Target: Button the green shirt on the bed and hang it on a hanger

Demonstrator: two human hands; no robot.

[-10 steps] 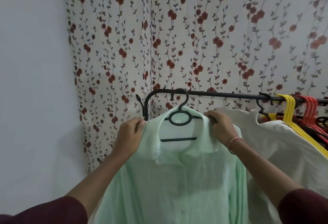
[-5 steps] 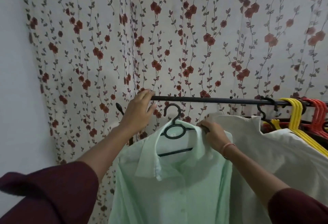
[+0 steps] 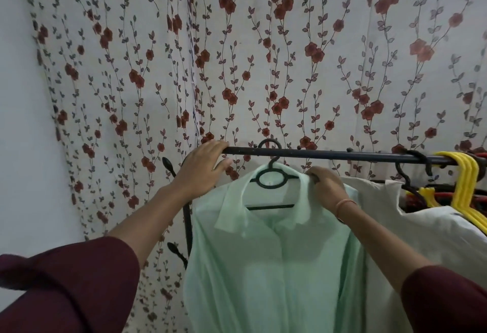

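– Shirt first: where do we find it?

– We see the green shirt (image 3: 268, 266) draped on a black hanger (image 3: 271, 182). Its front lies closed down the middle and its collar is spread flat. We cannot make out the buttons themselves. The hanger's hook arcs over the black rail (image 3: 329, 154), a little right of the rail's left end.

– And our hands?

– Our left hand (image 3: 203, 168) is up at the left end of the rail. Its fingers curl over the top and the thumb reaches along underneath, so it grips the rail. Our right hand (image 3: 325, 187) is at the right side of the collar. Its fingers are bunched, pinching the green cloth where it lies over the hanger's arm. A thin pink band (image 3: 345, 203) circles that wrist.

– What do we have to the right?

– A cream garment (image 3: 421, 240) hangs just beside the green shirt, touching its right shoulder. Farther right, yellow hangers (image 3: 463, 179) crowd the rail near the edge of view.

– And on the far side?

– Beyond the rail we see a pale curtain (image 3: 263, 56) printed with red flowers on dark vines, and a plain white wall (image 3: 21, 148) to the left. The rack's black upright (image 3: 187, 222) drops from the rail's left end, close against the shirt's left edge. Near us, our maroon sleeves (image 3: 66, 288) fill both bottom corners.
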